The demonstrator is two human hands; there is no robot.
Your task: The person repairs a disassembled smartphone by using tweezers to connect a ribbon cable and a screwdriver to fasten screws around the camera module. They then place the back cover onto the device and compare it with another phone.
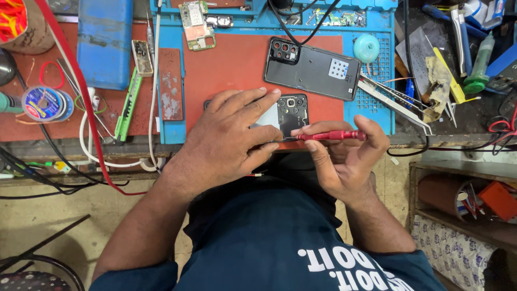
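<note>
- Left hand [231, 137]: laid flat, fingers spread, palm down over an opened phone [291, 114]. It presses on the phone rather than gripping it, and most of the phone's left part is hidden beneath it.
- Right hand [344, 164]: closed around a red-handled screwdriver [331, 136], pinched between thumb and fingers. The tool lies nearly level, its tip pointing left and meeting the lower edge of the phone just beside the left hand's fingertips.
- Opened phone: lies on the red mat [237, 67] at the near edge of the worktop [70, 121], back cover off; camera module and dark inner parts show at its upper right.
- Detached back cover [312, 69]: dark, with camera cut-outs, lies tilted on the mat just beyond the phone, apart from both hands.
- Circuit board [196, 24]: rests at the far edge of the blue mat frame [371, 105], well apart from the hands.
- Tweezers [396, 99]: several metal pairs lie to the right of the cover, on the blue frame.
- Solder spool [46, 103]: sits at the left of the worktop, among loose cables.
- Blue case [105, 40]: lies far left of the mat.
</note>
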